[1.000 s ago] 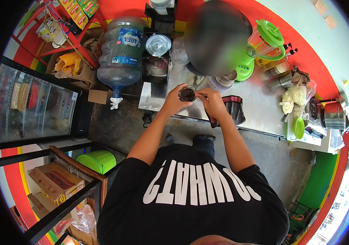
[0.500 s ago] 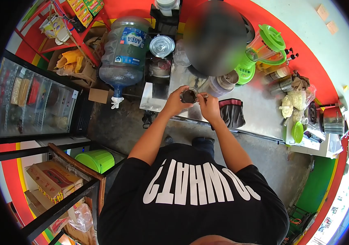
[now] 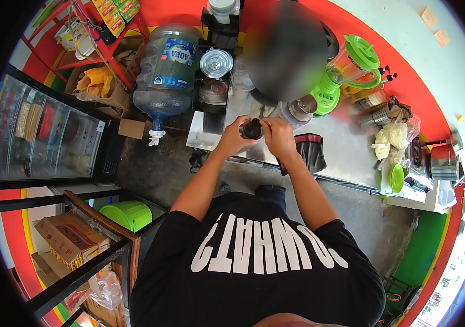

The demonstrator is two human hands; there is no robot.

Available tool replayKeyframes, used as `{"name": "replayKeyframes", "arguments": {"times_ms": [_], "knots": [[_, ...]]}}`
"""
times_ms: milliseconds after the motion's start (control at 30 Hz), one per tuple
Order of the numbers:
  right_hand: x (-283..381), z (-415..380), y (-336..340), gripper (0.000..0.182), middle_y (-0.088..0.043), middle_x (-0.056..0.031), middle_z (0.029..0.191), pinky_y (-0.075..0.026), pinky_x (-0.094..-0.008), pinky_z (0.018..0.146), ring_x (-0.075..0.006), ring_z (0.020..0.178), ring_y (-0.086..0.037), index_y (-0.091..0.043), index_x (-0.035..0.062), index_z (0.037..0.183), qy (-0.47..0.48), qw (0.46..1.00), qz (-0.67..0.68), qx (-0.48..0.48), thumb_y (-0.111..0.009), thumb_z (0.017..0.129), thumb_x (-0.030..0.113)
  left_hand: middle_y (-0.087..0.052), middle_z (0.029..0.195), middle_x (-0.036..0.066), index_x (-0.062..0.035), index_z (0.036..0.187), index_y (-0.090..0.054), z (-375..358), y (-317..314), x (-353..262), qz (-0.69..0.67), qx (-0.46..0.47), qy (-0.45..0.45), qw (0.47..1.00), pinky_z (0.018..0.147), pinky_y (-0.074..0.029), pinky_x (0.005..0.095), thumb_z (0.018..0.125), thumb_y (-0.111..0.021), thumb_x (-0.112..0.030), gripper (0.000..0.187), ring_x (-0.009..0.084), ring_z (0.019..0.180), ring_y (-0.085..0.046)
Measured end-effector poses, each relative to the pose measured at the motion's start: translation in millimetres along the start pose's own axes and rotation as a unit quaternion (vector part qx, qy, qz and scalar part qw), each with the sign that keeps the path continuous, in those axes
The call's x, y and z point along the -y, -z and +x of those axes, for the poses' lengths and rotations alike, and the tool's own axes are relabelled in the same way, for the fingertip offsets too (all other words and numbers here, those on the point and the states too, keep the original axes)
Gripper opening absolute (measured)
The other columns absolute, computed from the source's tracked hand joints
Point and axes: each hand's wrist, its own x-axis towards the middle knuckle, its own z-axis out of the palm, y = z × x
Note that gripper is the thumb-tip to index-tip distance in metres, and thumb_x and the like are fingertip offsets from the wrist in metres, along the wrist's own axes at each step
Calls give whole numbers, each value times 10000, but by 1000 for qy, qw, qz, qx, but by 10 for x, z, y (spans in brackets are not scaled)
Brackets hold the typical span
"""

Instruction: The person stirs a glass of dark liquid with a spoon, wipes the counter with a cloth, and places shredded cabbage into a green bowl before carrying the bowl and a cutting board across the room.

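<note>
My left hand (image 3: 232, 136) is wrapped around a small clear glass (image 3: 250, 136) with dark brown contents, held over the front edge of the steel counter. At its right rim, the fingers of my right hand (image 3: 280, 136) are pinched together. Whatever they grip is too small and hidden to name. Just right of my right wrist, a black pouch-like item with a red edge (image 3: 311, 150) lies on the counter. Behind my hands stand stacked containers with a metal cup (image 3: 302, 106) on top.
A green blender (image 3: 330, 90) stands at the back, beside a blurred dark round shape (image 3: 284, 52). Left of the counter is an upturned water gallon (image 3: 164, 92) with a tap. Bags and pots crowd the right end of the steel counter (image 3: 347, 155). A glass-door fridge (image 3: 47, 131) is far left.
My right hand has shifted slightly left and closer over the glass. The glass has tilted a little, and its dark contents show differently. My left hand keeps its hold.
</note>
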Motion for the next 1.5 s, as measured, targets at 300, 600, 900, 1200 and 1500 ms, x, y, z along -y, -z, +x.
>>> {"name": "replayKeyframes", "arguments": {"times_ms": [300, 600, 900, 1200, 1500], "knots": [[48, -39, 334, 171, -734, -185, 975, -555, -458, 834, -403, 917, -681, -757, 3, 1055, 94, 965, 20, 245, -701, 894, 24, -671, 1372, 190, -26, 1423, -527, 44, 14, 102, -4, 4, -5, 1000, 1055, -531, 406, 689, -956, -123, 855, 298, 1269, -660], [107, 42, 259, 164, -748, -187, 990, -558, -463, 850, -404, 938, -694, -762, -7, 1050, 34, 990, -2, 134, -694, 906, 32, -662, 1398, 125, -54, 1473, -527, 33, 33, 101, 7, 23, 16, 1000, 1023, -533, 406, 703, -958, -179, 891, 235, 1286, -634], [78, 53, 551, 167, -746, -177, 965, -546, -465, 813, -394, 898, -688, -773, -1, 1058, 26, 974, 26, 224, -708, 910, 39, -685, 1358, 102, -70, 1458, -547, 47, 36, 139, 39, 16, -12, 999, 1012, -533, 428, 692, -959, -199, 879, 241, 1254, -646], [-92, 291, 439, 163, -735, -179, 977, -536, -452, 831, -376, 930, -674, -781, 22, 1074, 106, 974, -21, 199, -693, 959, 97, -696, 1312, 168, -39, 1386, -560, 62, 45, 56, 44, 13, -2, 999, 1067, -514, 425, 656, -975, -185, 852, 306, 1226, -671], [44, 246, 458, 173, -733, -189, 941, -533, -492, 836, -399, 933, -677, -765, 21, 1028, 20, 982, 24, 186, -666, 971, 150, -683, 1312, 176, -45, 1401, -558, 71, 33, 123, 47, 5, -38, 998, 1076, -499, 411, 655, -975, -211, 870, 316, 1231, -661]]}}
